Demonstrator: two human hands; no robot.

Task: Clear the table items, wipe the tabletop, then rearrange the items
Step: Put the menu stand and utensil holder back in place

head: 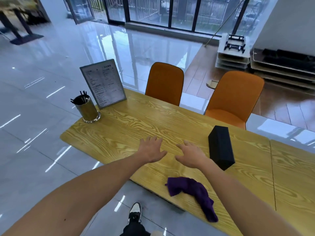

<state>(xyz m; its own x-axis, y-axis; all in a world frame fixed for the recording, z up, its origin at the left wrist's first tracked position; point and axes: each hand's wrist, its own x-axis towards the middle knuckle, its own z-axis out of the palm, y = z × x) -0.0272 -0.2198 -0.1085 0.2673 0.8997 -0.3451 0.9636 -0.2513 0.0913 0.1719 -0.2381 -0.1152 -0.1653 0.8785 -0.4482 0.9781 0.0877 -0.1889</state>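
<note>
Both hands, left hand (pixel 152 149) and right hand (pixel 191 155), are held open and empty over the table (pixel 129 123), purple cloth (pixel 192 191) nearer, black box (pixel 220 147) just right, so the chopstick holder (pixel 87 108) by the far-left edge could easily be tipped if grabbed carelessly.

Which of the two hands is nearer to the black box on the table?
The right hand. It hovers open just left of the black box, not touching it. The left hand is farther left, beyond the right hand.
</note>
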